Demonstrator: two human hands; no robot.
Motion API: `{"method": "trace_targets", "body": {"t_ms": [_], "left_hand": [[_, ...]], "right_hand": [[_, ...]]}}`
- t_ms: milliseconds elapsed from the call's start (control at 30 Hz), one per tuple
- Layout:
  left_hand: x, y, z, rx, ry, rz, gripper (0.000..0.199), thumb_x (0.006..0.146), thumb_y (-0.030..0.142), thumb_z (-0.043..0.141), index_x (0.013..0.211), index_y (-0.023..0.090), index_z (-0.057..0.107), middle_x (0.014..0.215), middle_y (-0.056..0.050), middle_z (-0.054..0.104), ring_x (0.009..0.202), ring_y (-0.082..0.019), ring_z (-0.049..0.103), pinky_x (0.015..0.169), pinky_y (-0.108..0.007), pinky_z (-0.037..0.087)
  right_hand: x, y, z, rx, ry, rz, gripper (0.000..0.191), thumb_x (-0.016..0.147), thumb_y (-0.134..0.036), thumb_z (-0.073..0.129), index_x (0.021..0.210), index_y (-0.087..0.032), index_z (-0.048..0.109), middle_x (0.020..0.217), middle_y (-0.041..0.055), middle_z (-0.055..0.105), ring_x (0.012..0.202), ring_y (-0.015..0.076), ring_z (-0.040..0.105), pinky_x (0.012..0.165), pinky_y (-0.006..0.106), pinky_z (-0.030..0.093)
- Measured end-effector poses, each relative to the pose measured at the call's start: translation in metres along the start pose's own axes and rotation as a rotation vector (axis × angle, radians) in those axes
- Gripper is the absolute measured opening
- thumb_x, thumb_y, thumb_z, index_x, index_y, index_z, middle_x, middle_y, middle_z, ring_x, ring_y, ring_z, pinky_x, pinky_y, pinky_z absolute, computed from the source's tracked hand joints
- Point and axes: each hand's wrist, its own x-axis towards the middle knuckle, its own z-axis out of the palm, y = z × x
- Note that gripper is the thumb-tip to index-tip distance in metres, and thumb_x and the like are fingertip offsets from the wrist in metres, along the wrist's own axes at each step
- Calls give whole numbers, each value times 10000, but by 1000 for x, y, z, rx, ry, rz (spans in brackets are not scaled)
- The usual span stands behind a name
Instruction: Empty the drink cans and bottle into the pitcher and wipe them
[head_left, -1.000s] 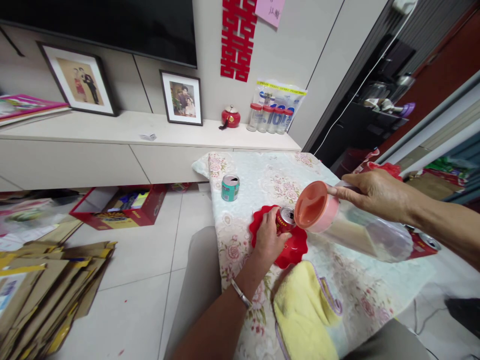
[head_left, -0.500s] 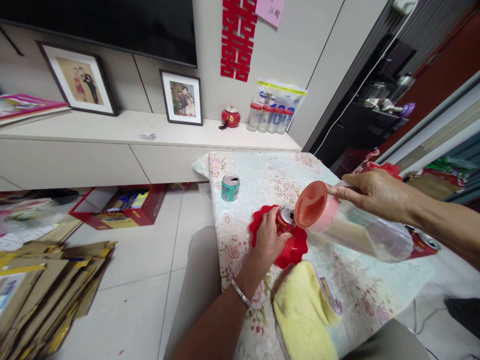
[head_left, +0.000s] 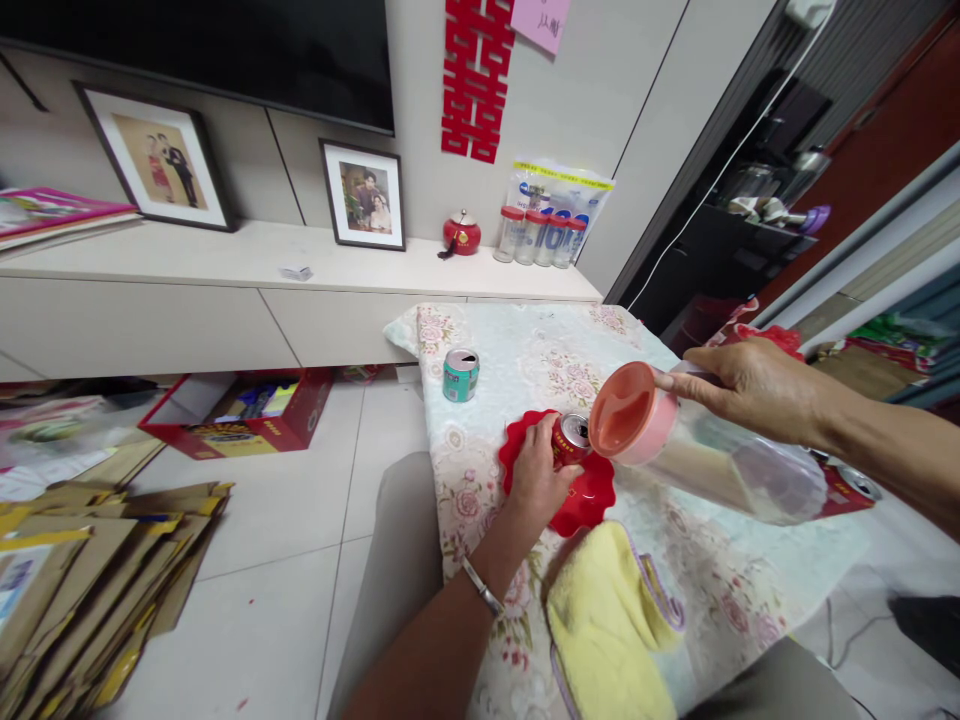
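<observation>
My left hand [head_left: 538, 475] is wrapped round a red drink can [head_left: 574, 432] on a red scalloped plate [head_left: 596, 500]. In my right hand [head_left: 742, 380] is a clear plastic pitcher [head_left: 720, 468] with an orange-pink lid [head_left: 624, 412]. The pitcher lies tilted nearly on its side, its lid close against the can's top. Pale liquid shows along its lower side. I cannot tell whether any liquid is flowing out. A green can [head_left: 460, 376] stands opened at the table's left edge. Behind the pitcher's base, another red can [head_left: 851, 488] is partly hidden.
A yellow towel [head_left: 611, 625] is on the flowered tablecloth [head_left: 525, 340] near my knees. The white cabinet [head_left: 360, 280] beyond bears framed photos, a red pot [head_left: 461, 233] and several glass jars [head_left: 540, 238]. Flattened cardboard [head_left: 112, 560] and a red box [head_left: 247, 420] lie on the floor at left.
</observation>
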Motion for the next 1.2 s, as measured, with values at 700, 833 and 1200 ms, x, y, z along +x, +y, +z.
{"method": "trace_targets", "body": {"t_ms": [700, 833, 1200], "left_hand": [[0, 1, -1, 31, -2, -1, 767, 681, 70, 732, 1383, 222, 462, 1379, -112, 564, 1308, -285, 538, 1127, -441, 448], [0, 1, -1, 38, -6, 0, 767, 684, 73, 731, 1386, 223, 460, 1374, -108, 565, 1302, -280, 539, 1122, -430, 451], [0, 2, -2, 37, -6, -8, 765, 683, 78, 735, 1372, 256, 455, 1381, -97, 564, 1310, -279, 539, 1120, -437, 450]], "right_hand": [[0, -2, -2, 10, -10, 8, 700, 880, -854, 265, 640, -246, 515, 532, -2, 527, 502, 163, 477, 562, 320, 320], [0, -2, -2, 4, 2, -5, 703, 876, -859, 261, 621, -247, 498, 523, -3, 513, 495, 162, 468, 556, 320, 319], [0, -2, -2, 9, -19, 20, 705, 874, -858, 269, 650, -246, 538, 542, 7, 552, 517, 175, 500, 564, 326, 336]]}}
